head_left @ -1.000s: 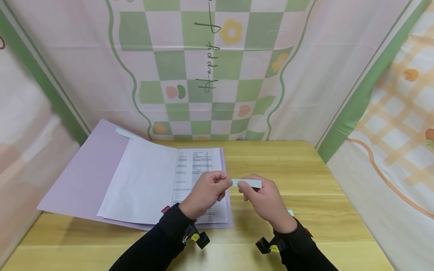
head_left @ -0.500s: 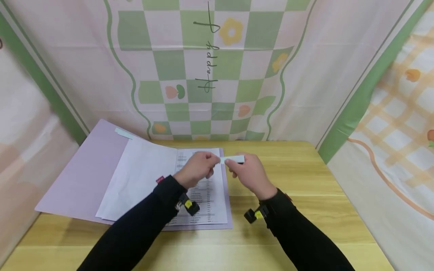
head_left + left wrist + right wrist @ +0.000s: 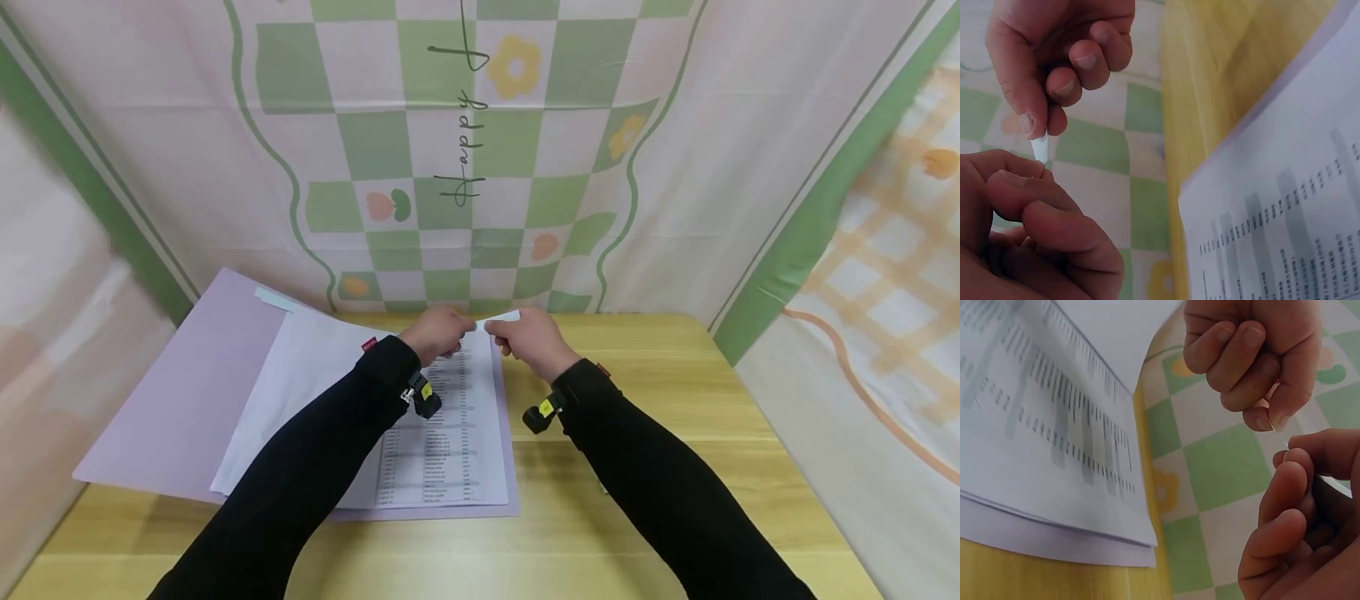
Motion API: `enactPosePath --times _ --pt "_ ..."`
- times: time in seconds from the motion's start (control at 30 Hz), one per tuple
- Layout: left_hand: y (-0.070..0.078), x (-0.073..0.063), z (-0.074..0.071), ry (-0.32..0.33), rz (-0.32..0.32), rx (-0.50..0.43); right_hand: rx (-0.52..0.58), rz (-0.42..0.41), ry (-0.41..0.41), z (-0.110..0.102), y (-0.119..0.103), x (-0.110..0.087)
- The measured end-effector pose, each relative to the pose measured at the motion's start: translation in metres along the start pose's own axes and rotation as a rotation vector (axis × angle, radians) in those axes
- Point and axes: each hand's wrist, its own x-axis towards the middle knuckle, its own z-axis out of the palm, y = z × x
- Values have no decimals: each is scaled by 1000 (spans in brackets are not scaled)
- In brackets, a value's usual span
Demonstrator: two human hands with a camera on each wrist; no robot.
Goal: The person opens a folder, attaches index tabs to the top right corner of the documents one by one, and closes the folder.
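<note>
A pale blue paper strip (image 3: 510, 316) is stretched between my two hands, above the far edge of a printed sheet (image 3: 442, 467). My left hand (image 3: 437, 335) pinches its left end between thumb and forefinger. Its other end is pinched by my right hand (image 3: 536, 343), the strip running on behind those fingers. In the left wrist view a short piece of the strip (image 3: 1040, 147) shows between the fingertips. The sheet lies on the right half of an open lilac folder (image 3: 172, 400); a blank white page (image 3: 300, 367) is turned to the left.
Another pale blue strip (image 3: 274, 300) sticks at the upper edge of the folder's raised left cover. A small light thing (image 3: 603, 488) shows on the wooden table (image 3: 675, 400) beside my right sleeve. A checked curtain (image 3: 510, 142) hangs right behind the table's far edge.
Both hands have moved away from me and slightly left, carrying the strip from beside the sheet's right edge to over its top edge. The folder has stayed about where it was.
</note>
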Motion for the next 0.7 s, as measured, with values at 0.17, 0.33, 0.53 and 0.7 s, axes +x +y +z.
enactPosePath --times 0.17,0.33,0.53,0.7 --pt "-4 18 -2 25 -20 21 -29 21 20 2 3 14" --pt "-12 36 -1 56 -41 69 -44 59 60 9 12 31" --pt "-22 56 -2 79 -69 153 -100 98 83 17 24 53" --pt "-23 73 -3 65 -77 291 -82 122 106 22 29 61"
